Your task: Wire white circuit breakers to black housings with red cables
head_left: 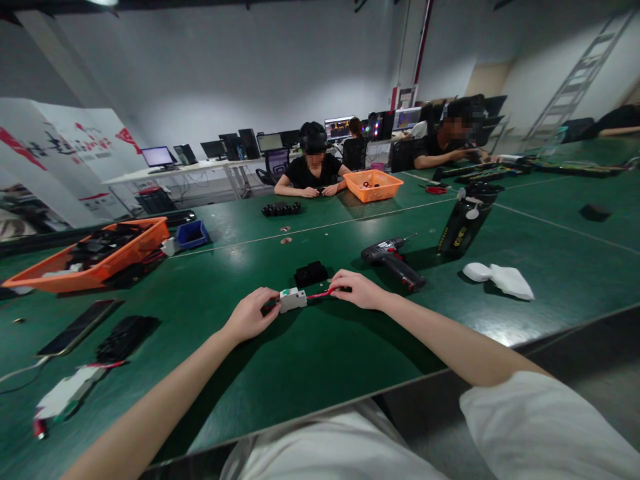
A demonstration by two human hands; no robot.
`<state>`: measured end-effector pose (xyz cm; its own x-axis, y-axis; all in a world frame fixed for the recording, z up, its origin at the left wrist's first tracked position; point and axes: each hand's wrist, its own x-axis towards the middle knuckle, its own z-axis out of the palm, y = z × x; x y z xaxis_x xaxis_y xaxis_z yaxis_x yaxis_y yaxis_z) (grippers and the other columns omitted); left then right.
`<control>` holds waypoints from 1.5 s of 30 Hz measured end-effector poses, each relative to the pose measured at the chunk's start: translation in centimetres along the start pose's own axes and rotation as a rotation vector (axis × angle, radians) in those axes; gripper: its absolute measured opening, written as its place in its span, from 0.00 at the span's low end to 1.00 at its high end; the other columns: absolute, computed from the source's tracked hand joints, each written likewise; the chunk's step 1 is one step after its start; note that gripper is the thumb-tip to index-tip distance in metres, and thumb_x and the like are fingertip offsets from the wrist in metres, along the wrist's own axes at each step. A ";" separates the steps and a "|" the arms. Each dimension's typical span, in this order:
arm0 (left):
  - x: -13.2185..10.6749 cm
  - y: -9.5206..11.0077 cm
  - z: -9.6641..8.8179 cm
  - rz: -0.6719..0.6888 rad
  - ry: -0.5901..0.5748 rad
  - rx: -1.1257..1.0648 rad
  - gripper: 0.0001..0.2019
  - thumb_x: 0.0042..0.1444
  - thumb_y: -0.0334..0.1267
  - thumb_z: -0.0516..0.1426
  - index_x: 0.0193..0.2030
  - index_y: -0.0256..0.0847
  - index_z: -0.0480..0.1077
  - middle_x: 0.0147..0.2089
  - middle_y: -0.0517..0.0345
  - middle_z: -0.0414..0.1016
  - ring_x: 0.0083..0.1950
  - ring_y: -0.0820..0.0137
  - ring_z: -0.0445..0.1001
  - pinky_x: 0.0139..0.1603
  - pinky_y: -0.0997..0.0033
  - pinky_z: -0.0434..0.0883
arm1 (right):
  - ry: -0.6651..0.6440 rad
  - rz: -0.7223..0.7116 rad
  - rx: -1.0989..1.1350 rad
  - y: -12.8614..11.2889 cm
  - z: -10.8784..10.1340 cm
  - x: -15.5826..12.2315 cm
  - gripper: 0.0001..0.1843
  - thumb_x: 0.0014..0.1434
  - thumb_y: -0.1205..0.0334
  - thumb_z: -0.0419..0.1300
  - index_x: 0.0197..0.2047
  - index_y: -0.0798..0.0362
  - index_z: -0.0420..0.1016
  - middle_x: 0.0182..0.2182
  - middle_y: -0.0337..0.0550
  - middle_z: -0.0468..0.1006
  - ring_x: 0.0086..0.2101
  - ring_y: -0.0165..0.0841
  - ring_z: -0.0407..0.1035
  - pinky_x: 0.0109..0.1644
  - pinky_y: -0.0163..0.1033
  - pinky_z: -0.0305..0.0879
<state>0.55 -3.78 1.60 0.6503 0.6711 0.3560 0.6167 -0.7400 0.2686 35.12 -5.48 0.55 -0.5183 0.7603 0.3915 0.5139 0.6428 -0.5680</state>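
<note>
A small white circuit breaker (pixel 293 300) with a green mark is held just above the green table, between my two hands. My left hand (pixel 254 314) is closed at its left end, where a bit of red wire shows by the fingers. From the breaker's right end runs a red wire (pixel 319 295), and my right hand (pixel 361 291) pinches its far end. A dark tip shows at those fingers. Just behind the breaker lies a black block-shaped part (pixel 311 273). A second white breaker (pixel 70 393) with red wires lies at the left, beside another black part (pixel 126 338).
A cordless drill (pixel 393 262), a black bottle (pixel 467 220) and a white object (pixel 511 281) are on the right. At left are a phone (pixel 80 327), an orange basket (pixel 37 275) and a blue bin (pixel 192 235). Co-workers sit opposite, near another orange basket (pixel 374 189).
</note>
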 end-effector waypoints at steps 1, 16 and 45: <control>0.0 0.0 -0.1 0.006 0.004 0.014 0.12 0.64 0.44 0.53 0.48 0.42 0.70 0.45 0.51 0.77 0.45 0.64 0.75 0.44 0.64 0.73 | -0.005 0.000 -0.002 0.0 0.0 0.0 0.09 0.65 0.60 0.60 0.45 0.51 0.80 0.46 0.45 0.74 0.43 0.35 0.72 0.50 0.41 0.68; 0.1 -0.7 0.2 -0.050 0.024 -0.099 0.12 0.64 0.45 0.54 0.48 0.43 0.71 0.47 0.52 0.76 0.49 0.64 0.74 0.48 0.62 0.73 | -0.039 0.007 -0.001 0.6 0.3 0.0 0.10 0.65 0.58 0.60 0.45 0.50 0.80 0.48 0.45 0.73 0.44 0.36 0.71 0.53 0.43 0.68; 1.5 3.7 2.1 0.256 0.101 0.405 0.12 0.66 0.39 0.52 0.51 0.46 0.73 0.52 0.51 0.76 0.55 0.60 0.71 0.62 0.48 0.64 | -0.011 -0.022 -0.039 -1.6 2.5 1.1 0.10 0.65 0.56 0.60 0.46 0.49 0.80 0.47 0.46 0.72 0.46 0.37 0.71 0.55 0.45 0.68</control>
<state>4.69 -5.40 1.24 0.7695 0.4475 0.4556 0.5787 -0.7903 -0.2012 31.99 -5.88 0.10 -0.5367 0.7453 0.3955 0.5287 0.6624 -0.5308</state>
